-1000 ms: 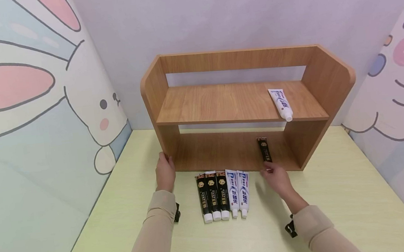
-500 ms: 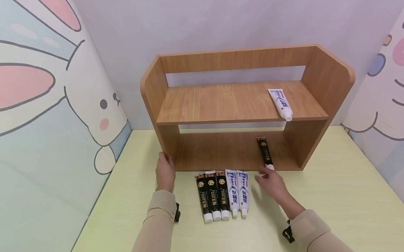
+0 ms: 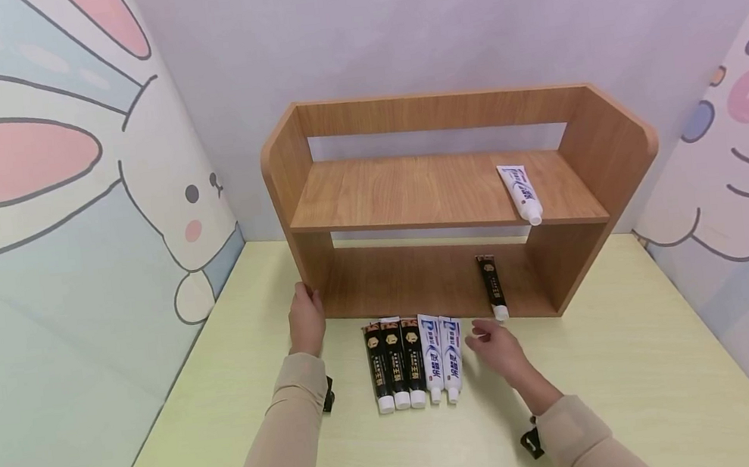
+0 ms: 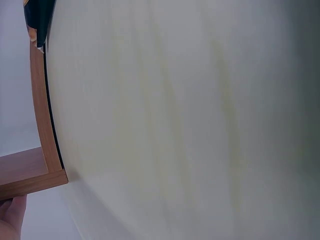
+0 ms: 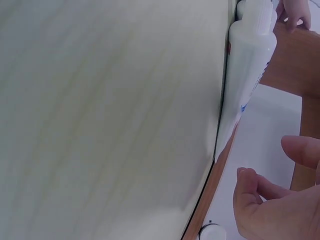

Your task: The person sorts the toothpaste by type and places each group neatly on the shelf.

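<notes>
My left hand [image 3: 306, 320] grips the left side panel of a two-tier wooden shelf [image 3: 370, 196], low at its front edge. My right hand [image 3: 499, 350] hovers over the table just in front of the shelf, thumb and fingers apart and holding nothing. Just beyond it, a black toothpaste tube [image 3: 493, 286] lies on the lower tier, white cap toward me. Beside that hand, two white toothpaste tubes [image 5: 247, 65] lie at the right end of a row. Three black toothpaste tubes [image 3: 396, 364] fill the row's left part, caps toward me.
Another white toothpaste tube [image 3: 520, 194] lies on the upper tier near the right panel, its cap reaching the front edge. The shelf stands on a pale yellow table [image 3: 607, 361]. Cartoon-printed walls [image 3: 83, 332] rise at both sides.
My right hand has let go of the black toothpaste tube on the lower tier and drawn back toward me and left, near the row. The left hand stays on the panel.
</notes>
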Motion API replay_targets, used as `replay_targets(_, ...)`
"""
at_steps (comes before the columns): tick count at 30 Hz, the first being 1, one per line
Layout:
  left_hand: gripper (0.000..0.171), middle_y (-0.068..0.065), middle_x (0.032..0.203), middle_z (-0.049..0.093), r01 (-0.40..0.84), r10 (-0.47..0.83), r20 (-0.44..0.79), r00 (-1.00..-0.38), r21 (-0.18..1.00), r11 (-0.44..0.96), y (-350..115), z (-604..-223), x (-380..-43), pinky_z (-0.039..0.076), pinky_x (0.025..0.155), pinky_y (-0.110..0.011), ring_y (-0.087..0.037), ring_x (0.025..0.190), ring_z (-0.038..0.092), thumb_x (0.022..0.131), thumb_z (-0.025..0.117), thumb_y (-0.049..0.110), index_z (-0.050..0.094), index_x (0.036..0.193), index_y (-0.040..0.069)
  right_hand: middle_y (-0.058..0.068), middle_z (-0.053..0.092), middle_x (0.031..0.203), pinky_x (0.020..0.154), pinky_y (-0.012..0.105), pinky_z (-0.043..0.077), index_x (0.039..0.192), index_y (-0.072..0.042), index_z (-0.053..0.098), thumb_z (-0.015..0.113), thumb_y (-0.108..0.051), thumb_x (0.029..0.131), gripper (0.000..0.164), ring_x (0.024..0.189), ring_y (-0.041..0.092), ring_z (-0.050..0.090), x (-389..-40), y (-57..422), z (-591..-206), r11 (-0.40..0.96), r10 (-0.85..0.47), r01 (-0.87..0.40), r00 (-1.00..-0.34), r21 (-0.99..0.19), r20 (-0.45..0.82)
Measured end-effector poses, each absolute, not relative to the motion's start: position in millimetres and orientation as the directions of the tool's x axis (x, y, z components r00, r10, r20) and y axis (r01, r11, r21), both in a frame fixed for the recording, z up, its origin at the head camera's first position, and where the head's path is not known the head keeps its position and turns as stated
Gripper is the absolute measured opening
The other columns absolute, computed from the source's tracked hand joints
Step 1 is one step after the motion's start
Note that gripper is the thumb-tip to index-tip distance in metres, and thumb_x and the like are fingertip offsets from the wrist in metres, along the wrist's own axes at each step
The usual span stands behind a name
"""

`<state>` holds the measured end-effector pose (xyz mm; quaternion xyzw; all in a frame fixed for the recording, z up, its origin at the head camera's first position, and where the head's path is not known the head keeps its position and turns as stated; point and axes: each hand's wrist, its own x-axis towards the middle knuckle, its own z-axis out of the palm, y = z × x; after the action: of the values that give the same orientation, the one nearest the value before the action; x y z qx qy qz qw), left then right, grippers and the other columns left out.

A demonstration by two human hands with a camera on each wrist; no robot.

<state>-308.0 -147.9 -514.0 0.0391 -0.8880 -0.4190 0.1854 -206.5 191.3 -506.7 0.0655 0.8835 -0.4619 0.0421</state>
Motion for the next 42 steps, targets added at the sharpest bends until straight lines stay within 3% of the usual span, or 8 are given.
replay_targets(14,0.021,-0.026,0.116,0.057,0.089,-0.223,0.299,-0.928,0.759,0.645,-148.7,-515.1,-308.3,0.054,0.081,-0.050,-0.039,0.102,0.061,0.104,0.047,0.012,0.044,0.118,-0.003,0.023,0.060,0.117,0.084,0.044,0.053,0.134,0.012,0.048,0.062,-0.011,0.093,0.049,0.102,0.033,0.058,-193.2,177.4,-507.8,0.567,0.049,0.185,-0.980,-0.803,-0.191)
replay_targets(27,0.021,-0.026,0.114,0.057,0.102,-0.220,0.311,-0.925,0.759,0.643,-148.5,-513.9,-306.9,0.054,0.080,-0.050,-0.039,0.100,0.062,0.104,0.047,0.012,0.044,0.118,-0.003,0.027,0.056,0.122,0.088,0.048,0.051,0.134,0.014,0.045,0.065,-0.012,0.091,0.054,0.106,0.035,0.057,-185.8,168.6,-509.2,0.603,0.030,0.233,-0.962,-0.763,-0.270)
replay_targets(42,0.024,-0.025,0.120,0.056,0.100,-0.221,0.294,-0.930,0.780,0.617,-148.0,-514.9,-307.6,0.053,0.084,-0.052,-0.039,0.104,0.060,0.104,0.048,0.012,0.044,0.123,-0.002,0.011,0.061,0.092,0.066,0.035,0.052,0.120,0.012,0.055,0.070,-0.007,0.087,0.042,0.079,0.022,0.056,-179.7,158.4,-512.9,0.578,-0.003,0.224,-0.961,-0.785,-0.277)
